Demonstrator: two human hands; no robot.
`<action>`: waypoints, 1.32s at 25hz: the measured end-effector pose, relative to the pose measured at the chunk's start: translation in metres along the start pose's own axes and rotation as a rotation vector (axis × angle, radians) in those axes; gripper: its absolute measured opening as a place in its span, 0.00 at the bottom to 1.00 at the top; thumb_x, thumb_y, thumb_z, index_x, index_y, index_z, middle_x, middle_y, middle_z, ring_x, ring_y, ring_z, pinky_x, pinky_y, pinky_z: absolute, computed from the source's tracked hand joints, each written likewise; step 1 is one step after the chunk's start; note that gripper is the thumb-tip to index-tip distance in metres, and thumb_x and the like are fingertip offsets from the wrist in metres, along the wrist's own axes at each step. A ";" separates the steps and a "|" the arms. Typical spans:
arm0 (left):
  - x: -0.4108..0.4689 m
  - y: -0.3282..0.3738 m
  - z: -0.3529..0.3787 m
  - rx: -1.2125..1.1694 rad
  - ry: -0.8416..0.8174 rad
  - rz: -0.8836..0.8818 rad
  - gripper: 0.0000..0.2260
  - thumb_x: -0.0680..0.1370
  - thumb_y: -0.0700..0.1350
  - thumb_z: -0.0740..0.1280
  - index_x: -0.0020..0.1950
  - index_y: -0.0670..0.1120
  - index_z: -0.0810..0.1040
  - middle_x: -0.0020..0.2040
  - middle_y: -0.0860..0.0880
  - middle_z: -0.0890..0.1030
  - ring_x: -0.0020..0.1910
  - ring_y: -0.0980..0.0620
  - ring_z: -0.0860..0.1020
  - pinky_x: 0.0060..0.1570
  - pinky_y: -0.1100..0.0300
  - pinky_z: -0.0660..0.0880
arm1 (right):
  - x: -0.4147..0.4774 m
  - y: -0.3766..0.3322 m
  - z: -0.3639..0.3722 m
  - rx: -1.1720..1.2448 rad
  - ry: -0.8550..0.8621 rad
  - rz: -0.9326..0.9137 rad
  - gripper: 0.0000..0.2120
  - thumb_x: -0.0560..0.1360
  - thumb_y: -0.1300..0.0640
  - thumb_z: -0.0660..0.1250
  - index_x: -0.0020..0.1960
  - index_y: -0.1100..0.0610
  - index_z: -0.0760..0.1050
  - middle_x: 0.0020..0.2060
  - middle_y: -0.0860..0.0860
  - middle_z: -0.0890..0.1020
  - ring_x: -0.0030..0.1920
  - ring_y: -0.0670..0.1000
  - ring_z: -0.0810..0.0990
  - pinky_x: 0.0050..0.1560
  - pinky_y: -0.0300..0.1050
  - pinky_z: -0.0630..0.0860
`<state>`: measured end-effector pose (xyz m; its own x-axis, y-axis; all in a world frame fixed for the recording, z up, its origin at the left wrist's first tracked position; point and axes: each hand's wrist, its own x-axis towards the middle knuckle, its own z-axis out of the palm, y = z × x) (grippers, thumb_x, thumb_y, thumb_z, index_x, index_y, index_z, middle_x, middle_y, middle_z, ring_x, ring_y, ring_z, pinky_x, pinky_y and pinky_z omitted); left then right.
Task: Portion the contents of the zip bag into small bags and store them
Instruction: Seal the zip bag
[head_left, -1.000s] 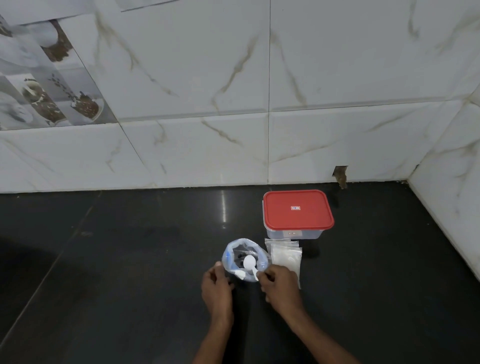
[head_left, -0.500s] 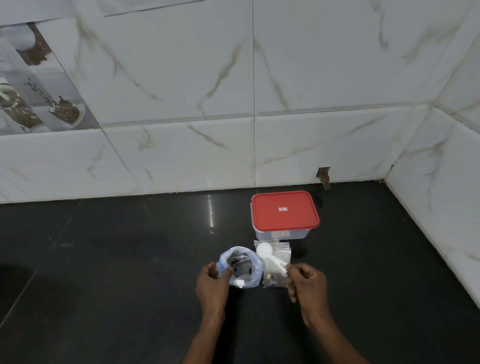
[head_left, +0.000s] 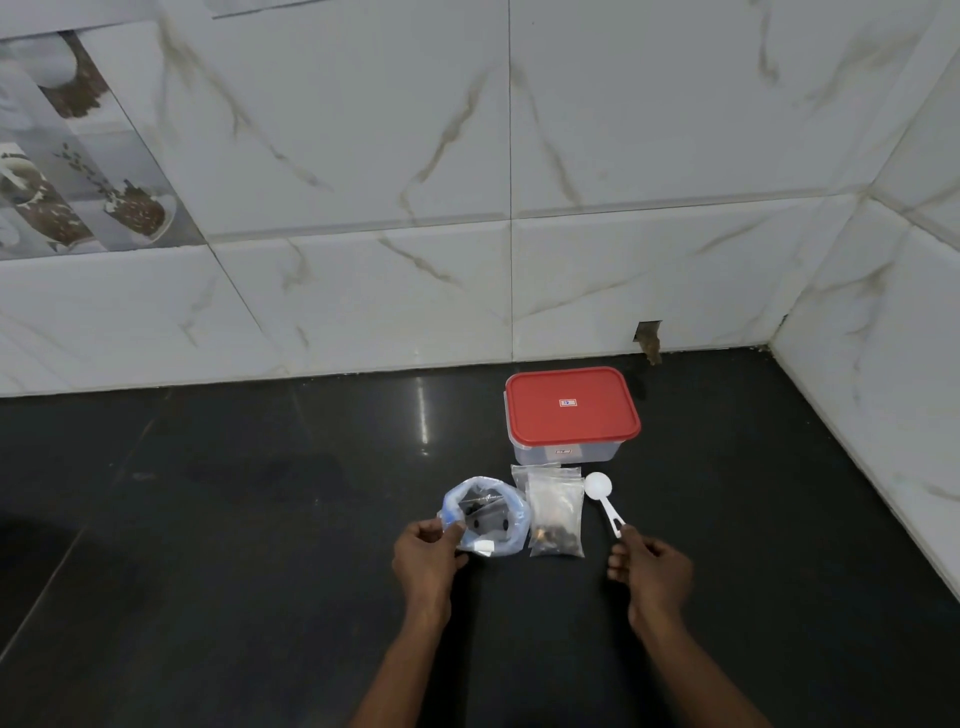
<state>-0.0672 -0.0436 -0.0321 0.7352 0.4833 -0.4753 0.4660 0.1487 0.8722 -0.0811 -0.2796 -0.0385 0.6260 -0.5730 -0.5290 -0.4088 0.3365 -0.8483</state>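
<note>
1. The zip bag (head_left: 485, 514) is being held open on the table (head_left: 234, 545) by the left hand (head_left: 428, 553), fingers pinching its rim.
2. The spoon (head_left: 605, 501) is being held by its handle tip in the right hand (head_left: 652, 571), beside the small bags (head_left: 553, 512).
3. A scooping step seems to be under way; next, the spoon is likely being needed inside the zip bag.

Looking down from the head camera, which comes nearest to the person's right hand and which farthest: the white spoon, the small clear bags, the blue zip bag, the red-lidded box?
From the right hand:
1. White spoon, handle at its fingers.
2. Small clear bags, just left.
3. Blue zip bag, farther left, held by the left hand.
4. Red-lidded box, behind, near the wall.
</note>
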 end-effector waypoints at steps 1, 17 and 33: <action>0.000 0.002 0.000 -0.012 -0.005 0.004 0.06 0.74 0.37 0.75 0.48 0.40 0.80 0.46 0.40 0.84 0.44 0.42 0.86 0.42 0.50 0.84 | -0.003 -0.002 0.000 -0.034 -0.008 0.006 0.13 0.77 0.59 0.69 0.42 0.70 0.78 0.28 0.59 0.77 0.20 0.49 0.73 0.20 0.40 0.71; -0.001 0.046 -0.033 -0.284 -0.356 -0.193 0.12 0.80 0.45 0.67 0.56 0.38 0.82 0.49 0.38 0.86 0.47 0.42 0.85 0.47 0.50 0.82 | -0.049 -0.043 0.093 -0.130 -0.618 0.247 0.04 0.78 0.62 0.66 0.48 0.63 0.78 0.36 0.57 0.82 0.36 0.52 0.80 0.34 0.43 0.79; 0.004 0.058 -0.014 0.078 -0.124 -0.038 0.08 0.69 0.29 0.72 0.44 0.38 0.78 0.38 0.40 0.83 0.30 0.47 0.80 0.26 0.60 0.75 | -0.056 -0.031 0.120 -0.664 -0.569 -0.237 0.06 0.66 0.62 0.76 0.37 0.62 0.79 0.34 0.56 0.84 0.30 0.54 0.83 0.27 0.46 0.79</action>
<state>-0.0442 -0.0212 0.0188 0.7692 0.3671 -0.5230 0.5284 0.0949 0.8437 -0.0235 -0.1685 0.0144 0.9042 -0.0565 -0.4234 -0.4157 -0.3446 -0.8417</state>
